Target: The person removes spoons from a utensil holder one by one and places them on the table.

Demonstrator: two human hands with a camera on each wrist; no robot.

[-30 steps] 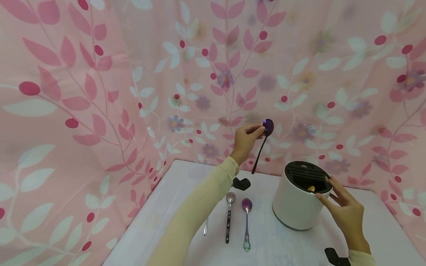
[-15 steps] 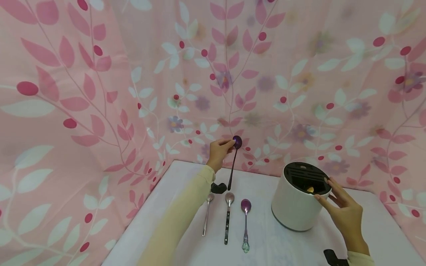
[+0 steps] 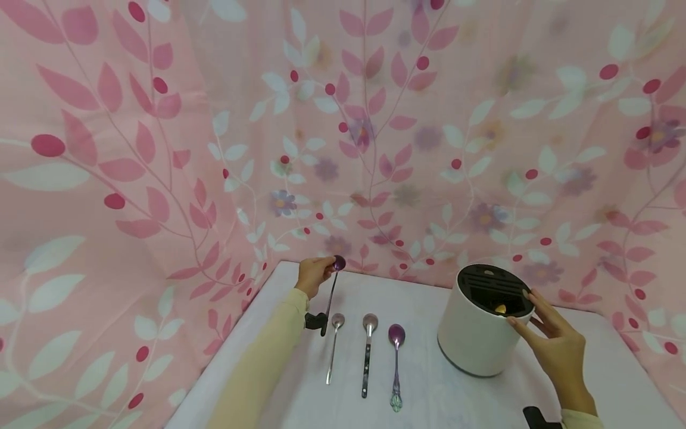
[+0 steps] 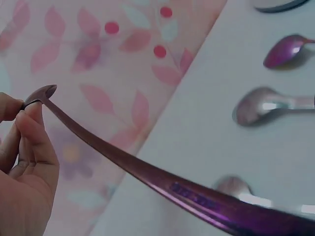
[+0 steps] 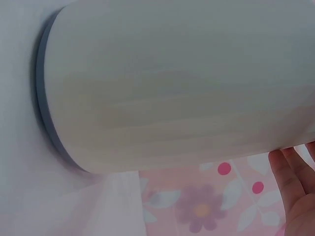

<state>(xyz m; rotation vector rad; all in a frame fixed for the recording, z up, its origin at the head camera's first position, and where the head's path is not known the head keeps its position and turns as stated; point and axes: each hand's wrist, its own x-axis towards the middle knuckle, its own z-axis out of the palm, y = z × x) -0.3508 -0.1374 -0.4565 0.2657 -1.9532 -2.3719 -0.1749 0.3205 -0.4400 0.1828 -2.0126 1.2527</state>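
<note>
Left hand (image 3: 312,274): pinches purple spoon (image 3: 331,293) by its bowl, handle hanging just over the surface (image 3: 429,393), left of three laid spoons (image 3: 367,353); light pinch may slip, knocking them; right hand (image 3: 552,342): fingers straight against holder (image 3: 477,333).

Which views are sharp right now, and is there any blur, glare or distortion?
Head view: evenly lit and sharp, though wide-angle bending curves the curtain. Left wrist: the purple spoon blurs toward the lens, spoons on the table soft. Right wrist: the white holder fills the frame, soft and featureless; no glare.
</note>
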